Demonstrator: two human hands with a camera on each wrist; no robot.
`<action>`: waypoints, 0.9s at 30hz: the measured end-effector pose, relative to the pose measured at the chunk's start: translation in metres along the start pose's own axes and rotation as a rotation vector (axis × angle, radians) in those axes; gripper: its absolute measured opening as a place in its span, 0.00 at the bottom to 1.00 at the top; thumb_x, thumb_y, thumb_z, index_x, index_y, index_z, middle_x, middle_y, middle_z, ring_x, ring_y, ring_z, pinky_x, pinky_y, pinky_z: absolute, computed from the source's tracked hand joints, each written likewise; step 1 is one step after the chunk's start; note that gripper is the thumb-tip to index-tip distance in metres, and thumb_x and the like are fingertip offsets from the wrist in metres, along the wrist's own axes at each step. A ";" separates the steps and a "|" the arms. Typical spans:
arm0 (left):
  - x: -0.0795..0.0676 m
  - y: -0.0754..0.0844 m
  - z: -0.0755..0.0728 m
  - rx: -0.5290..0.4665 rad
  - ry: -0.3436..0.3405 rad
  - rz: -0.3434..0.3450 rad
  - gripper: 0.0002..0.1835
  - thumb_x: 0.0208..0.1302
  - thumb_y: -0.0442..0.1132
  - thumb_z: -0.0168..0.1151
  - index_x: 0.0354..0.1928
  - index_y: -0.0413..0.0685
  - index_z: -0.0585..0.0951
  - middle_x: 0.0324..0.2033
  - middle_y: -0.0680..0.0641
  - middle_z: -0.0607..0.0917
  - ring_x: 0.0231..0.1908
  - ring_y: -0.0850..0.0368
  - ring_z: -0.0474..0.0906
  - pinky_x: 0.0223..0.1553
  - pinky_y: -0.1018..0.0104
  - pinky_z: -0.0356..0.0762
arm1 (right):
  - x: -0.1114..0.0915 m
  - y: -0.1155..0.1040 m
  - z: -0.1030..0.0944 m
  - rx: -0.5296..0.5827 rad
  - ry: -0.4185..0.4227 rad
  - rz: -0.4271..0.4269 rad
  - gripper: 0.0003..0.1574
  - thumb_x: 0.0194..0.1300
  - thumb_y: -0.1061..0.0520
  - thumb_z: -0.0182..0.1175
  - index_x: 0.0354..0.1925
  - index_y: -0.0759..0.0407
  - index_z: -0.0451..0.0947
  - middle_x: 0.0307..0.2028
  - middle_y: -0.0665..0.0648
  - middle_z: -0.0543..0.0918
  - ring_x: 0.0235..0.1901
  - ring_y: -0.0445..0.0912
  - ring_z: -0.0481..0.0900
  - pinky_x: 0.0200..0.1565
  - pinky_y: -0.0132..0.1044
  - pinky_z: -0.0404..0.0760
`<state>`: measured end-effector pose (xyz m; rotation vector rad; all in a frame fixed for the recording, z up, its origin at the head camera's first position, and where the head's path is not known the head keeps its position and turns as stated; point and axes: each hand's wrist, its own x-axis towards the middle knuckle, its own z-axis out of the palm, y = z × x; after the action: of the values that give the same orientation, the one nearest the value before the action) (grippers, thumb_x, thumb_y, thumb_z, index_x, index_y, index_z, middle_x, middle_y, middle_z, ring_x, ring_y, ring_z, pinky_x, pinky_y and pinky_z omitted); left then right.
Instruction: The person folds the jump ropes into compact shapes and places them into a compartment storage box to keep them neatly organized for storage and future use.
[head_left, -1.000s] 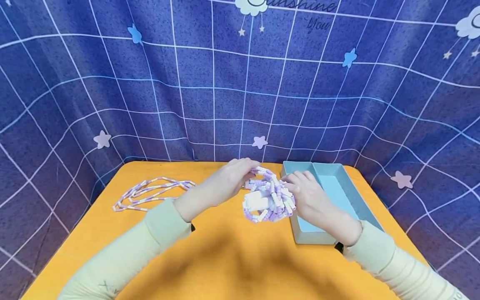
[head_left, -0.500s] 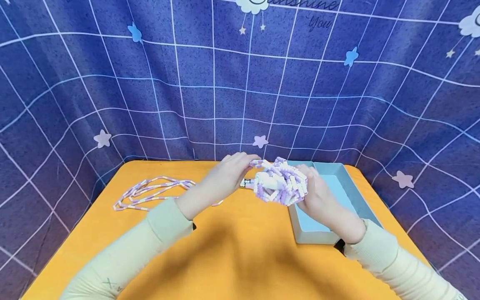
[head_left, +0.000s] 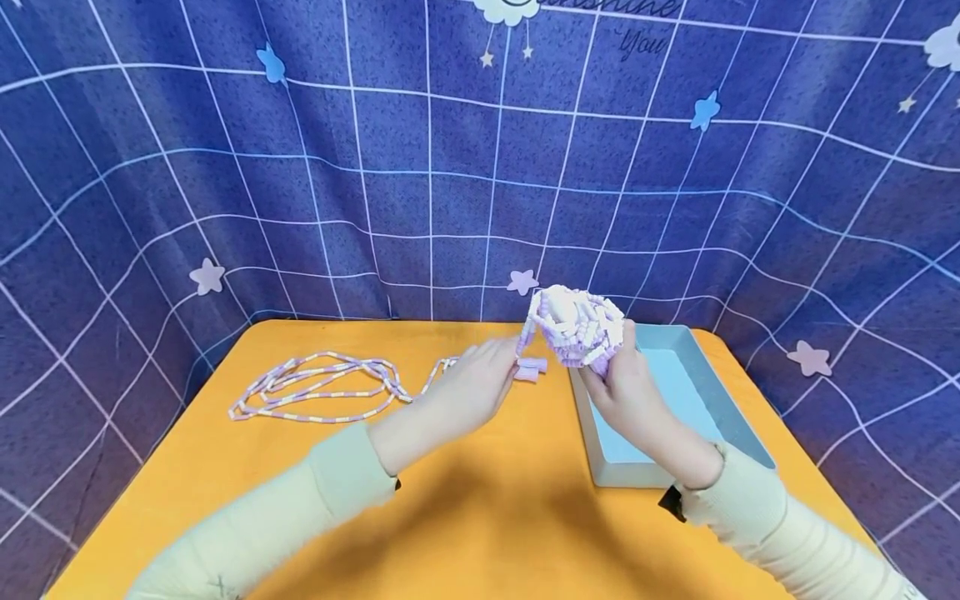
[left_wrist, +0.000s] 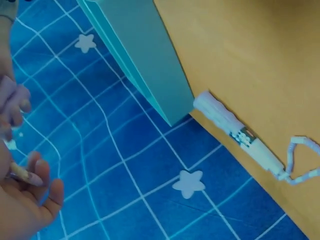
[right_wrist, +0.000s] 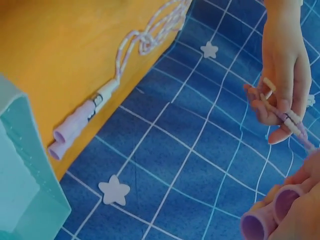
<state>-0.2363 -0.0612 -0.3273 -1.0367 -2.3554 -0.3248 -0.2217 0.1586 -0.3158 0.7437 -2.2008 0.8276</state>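
Observation:
My right hand (head_left: 628,387) grips the purple handles (right_wrist: 265,215) of a beaded jump rope (head_left: 577,325), its purple and white cord bundled above the fist over the tray's left side. My left hand (head_left: 476,379) pinches a beaded strand from that bundle; the right wrist view shows the strand between the left thumb and fingers (right_wrist: 285,95). A second beaded jump rope (head_left: 322,387) lies in loose loops on the table's left side. Its paired handles (head_left: 531,368) show just beyond the left hand and appear whole in the right wrist view.
A pale blue divided tray (head_left: 678,333) stands on the right of the yellow table (head_left: 450,533). A dark blue curtain (head_left: 465,208) with white grid lines and stars hangs behind the table and along both sides.
The right hand has raised and turned the bundled jump rope up and away. The left hand has come lower, still holding the strand. The second jump rope stays on the table.

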 end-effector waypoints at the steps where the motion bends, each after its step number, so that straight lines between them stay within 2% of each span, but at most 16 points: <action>1: 0.000 0.002 -0.001 0.022 -0.006 0.003 0.19 0.67 0.35 0.51 0.58 0.38 0.69 0.47 0.43 0.80 0.49 0.49 0.76 0.45 0.56 0.75 | 0.000 -0.001 0.000 -0.004 -0.009 0.029 0.30 0.56 0.69 0.60 0.51 0.70 0.54 0.38 0.68 0.73 0.27 0.54 0.76 0.29 0.46 0.76; 3: -0.001 0.006 -0.003 0.096 -0.006 0.029 0.19 0.65 0.34 0.53 0.57 0.36 0.70 0.43 0.43 0.80 0.44 0.49 0.77 0.40 0.58 0.75 | 0.001 -0.002 0.001 -0.018 -0.023 0.070 0.28 0.57 0.69 0.58 0.50 0.69 0.54 0.37 0.67 0.74 0.26 0.54 0.75 0.29 0.46 0.75; 6: -0.003 0.012 -0.007 0.286 0.020 0.092 0.19 0.60 0.37 0.57 0.52 0.37 0.73 0.35 0.46 0.78 0.35 0.52 0.74 0.30 0.64 0.69 | 0.001 -0.003 0.002 -0.067 -0.042 0.104 0.26 0.57 0.69 0.56 0.50 0.68 0.54 0.35 0.68 0.75 0.28 0.55 0.75 0.30 0.48 0.75; 9: -0.005 0.017 -0.014 0.417 0.064 0.150 0.18 0.57 0.38 0.60 0.49 0.38 0.75 0.32 0.47 0.75 0.31 0.54 0.70 0.27 0.66 0.64 | 0.002 -0.003 0.002 -0.132 -0.049 0.115 0.25 0.57 0.68 0.55 0.50 0.68 0.55 0.32 0.67 0.75 0.28 0.56 0.75 0.29 0.49 0.74; 11: -0.006 0.021 -0.020 0.452 0.091 0.177 0.17 0.58 0.36 0.58 0.48 0.37 0.76 0.32 0.47 0.74 0.31 0.54 0.69 0.27 0.67 0.64 | 0.001 -0.003 0.002 -0.168 -0.056 0.125 0.23 0.58 0.68 0.54 0.49 0.68 0.55 0.28 0.64 0.73 0.25 0.55 0.73 0.26 0.48 0.72; 14: -0.008 0.025 -0.029 0.440 0.142 0.237 0.15 0.61 0.31 0.52 0.50 0.34 0.76 0.33 0.46 0.75 0.31 0.53 0.69 0.30 0.66 0.67 | 0.002 -0.003 0.002 -0.210 -0.075 0.141 0.21 0.59 0.68 0.53 0.48 0.67 0.56 0.25 0.61 0.70 0.22 0.53 0.70 0.22 0.45 0.69; 16: -0.009 0.027 -0.034 0.437 0.192 0.291 0.15 0.64 0.28 0.46 0.49 0.33 0.76 0.34 0.46 0.76 0.31 0.53 0.69 0.31 0.67 0.69 | 0.002 -0.004 0.001 -0.231 -0.086 0.136 0.21 0.59 0.68 0.53 0.49 0.67 0.57 0.26 0.61 0.71 0.22 0.53 0.70 0.21 0.45 0.69; 19: -0.009 0.029 -0.038 0.405 0.284 0.395 0.15 0.67 0.26 0.42 0.46 0.33 0.78 0.35 0.45 0.78 0.35 0.53 0.74 0.40 0.69 0.76 | 0.001 -0.005 0.002 -0.275 -0.094 0.120 0.24 0.57 0.68 0.55 0.50 0.66 0.58 0.27 0.63 0.74 0.23 0.56 0.74 0.21 0.48 0.71; 22: -0.008 0.031 -0.038 0.286 0.356 0.451 0.12 0.70 0.30 0.46 0.40 0.36 0.80 0.36 0.45 0.80 0.40 0.53 0.78 0.50 0.69 0.75 | 0.000 -0.007 0.004 -0.304 -0.107 0.101 0.24 0.57 0.67 0.57 0.50 0.66 0.59 0.28 0.64 0.75 0.24 0.59 0.75 0.22 0.51 0.72; 24: -0.006 0.031 -0.037 0.119 0.378 0.420 0.06 0.66 0.34 0.55 0.36 0.39 0.79 0.33 0.47 0.80 0.38 0.56 0.79 0.50 0.72 0.75 | 0.000 -0.009 0.005 -0.305 -0.114 0.093 0.23 0.57 0.66 0.59 0.48 0.66 0.60 0.27 0.64 0.75 0.25 0.59 0.75 0.22 0.51 0.71; 27: -0.003 0.032 -0.035 -0.147 0.415 0.276 0.11 0.55 0.40 0.66 0.35 0.42 0.77 0.30 0.50 0.81 0.34 0.60 0.81 0.43 0.76 0.77 | 0.000 -0.011 0.007 -0.299 -0.123 0.080 0.22 0.57 0.67 0.59 0.47 0.66 0.60 0.26 0.63 0.74 0.25 0.58 0.74 0.23 0.50 0.71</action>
<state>-0.1978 -0.0562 -0.3005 -1.2128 -1.8181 -0.5539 -0.2163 0.1467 -0.3159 0.5749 -2.4067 0.4841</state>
